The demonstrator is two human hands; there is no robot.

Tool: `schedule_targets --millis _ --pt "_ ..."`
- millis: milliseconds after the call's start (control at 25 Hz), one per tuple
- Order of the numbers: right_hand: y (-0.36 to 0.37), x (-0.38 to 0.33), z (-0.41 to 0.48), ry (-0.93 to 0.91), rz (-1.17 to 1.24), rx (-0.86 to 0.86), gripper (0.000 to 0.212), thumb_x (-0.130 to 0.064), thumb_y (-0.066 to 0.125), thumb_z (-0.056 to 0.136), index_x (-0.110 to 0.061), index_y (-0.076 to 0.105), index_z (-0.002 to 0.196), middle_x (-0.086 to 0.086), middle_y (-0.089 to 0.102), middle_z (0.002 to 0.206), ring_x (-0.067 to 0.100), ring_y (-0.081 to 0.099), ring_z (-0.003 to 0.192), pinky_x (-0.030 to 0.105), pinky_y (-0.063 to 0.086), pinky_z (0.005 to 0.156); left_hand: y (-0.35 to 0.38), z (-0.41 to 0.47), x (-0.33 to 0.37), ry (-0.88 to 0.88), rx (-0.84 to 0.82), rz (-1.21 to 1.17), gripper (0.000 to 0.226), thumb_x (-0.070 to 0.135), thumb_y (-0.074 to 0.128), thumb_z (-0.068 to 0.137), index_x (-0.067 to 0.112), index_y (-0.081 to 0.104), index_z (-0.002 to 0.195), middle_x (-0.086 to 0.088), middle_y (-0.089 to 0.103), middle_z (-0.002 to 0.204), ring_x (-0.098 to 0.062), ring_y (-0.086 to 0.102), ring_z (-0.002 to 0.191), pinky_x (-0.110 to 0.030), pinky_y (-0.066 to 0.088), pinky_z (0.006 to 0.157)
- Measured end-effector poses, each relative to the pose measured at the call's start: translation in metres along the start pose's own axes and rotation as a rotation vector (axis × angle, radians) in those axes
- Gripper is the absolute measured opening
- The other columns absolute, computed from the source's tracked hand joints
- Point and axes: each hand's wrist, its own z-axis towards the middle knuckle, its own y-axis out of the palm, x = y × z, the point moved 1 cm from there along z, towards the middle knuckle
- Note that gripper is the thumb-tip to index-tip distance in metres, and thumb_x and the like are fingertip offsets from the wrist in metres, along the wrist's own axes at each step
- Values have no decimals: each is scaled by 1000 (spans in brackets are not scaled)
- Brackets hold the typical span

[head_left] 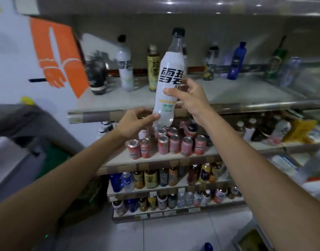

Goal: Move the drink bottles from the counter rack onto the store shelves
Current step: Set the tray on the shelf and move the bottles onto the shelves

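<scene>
While both forearms stretch up and forward from the lower corners of the view, the two hands meet on one bottle (171, 75). The left hand (135, 122) pinches its rounded base, thumb lying along the front and fingers curled behind. The right hand (190, 98) grips it at mid-height, thumb pressed across the white label and fingers wrapped round the far side. The bottle is upright, tilted slightly to the right, with a black cap and bold dark lettering. It is held in the air in front of the shelf (228, 95), its base level with the shelf's front edge and not resting on it.

On that pale shelf stand scattered drinks, well apart: a dark bottle (96, 75), a twin white bottle (125, 69), a tea bottle (153, 69), a blue bottle (236, 60) and a green bottle (276, 60). Pink cans (166, 144) crowd the tier below, and two lower tiers hold rows of mixed bottles. An orange sign (59, 55) hangs on the white wall at left. Grey floor tiles (173, 236) show beneath.
</scene>
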Motion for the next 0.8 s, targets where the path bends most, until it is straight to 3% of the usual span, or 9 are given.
schedule_targets --millis 160,360,440,560,640,720,800 --pt "52 -7 35 -65 -4 -70 44 -26 87 70 -21 61 105 -4 71 109 14 68 101 41 57 85 -56 0 -17 15 171 88 29 29 66 90 12 63 113 -1 71 100 -3 69 80 -13 52 64" --pt "113 19 99 -149 -96 -93 54 -27 87 70 -22 56 115 -10 64 115 11 59 110 49 50 98 -120 35 -52 38 273 326 36 35 67 89 15 62 118 0 70 105 -12 67 90 -31 56 79" --pt "134 34 128 -128 -160 -76 76 -32 87 69 -14 50 133 -1 58 136 19 52 127 51 46 104 -140 60 -70 56 284 398 39 38 67 87 14 63 117 0 69 105 -9 65 89 -30 54 80" --pt "159 53 177 -133 -209 -63 100 -36 87 70 -12 34 151 5 40 155 21 36 142 33 29 113 -162 109 -94 76 290 466 48 45 67 85 12 62 120 2 68 107 -4 62 85 -25 51 79" --pt "170 62 194 -113 -229 -37 101 -34 86 71 -13 30 152 0 45 150 13 42 136 22 27 100 -164 141 -108 46 236 438 53 47 67 85 11 61 123 2 69 109 -10 64 90 -31 54 84" --pt "176 76 206 -155 -284 -30 81 -30 86 72 -14 46 140 -16 59 119 -1 57 112 13 37 91 -161 170 -120 51 145 395 48 46 69 84 13 64 119 0 70 106 -13 66 92 -38 54 87" --pt "175 90 218 -188 -312 -52 60 -27 85 73 -20 54 124 -16 63 110 4 62 104 21 49 84 -161 197 -131 65 100 395 40 45 73 80 19 66 109 2 70 102 -14 65 90 -39 53 85"
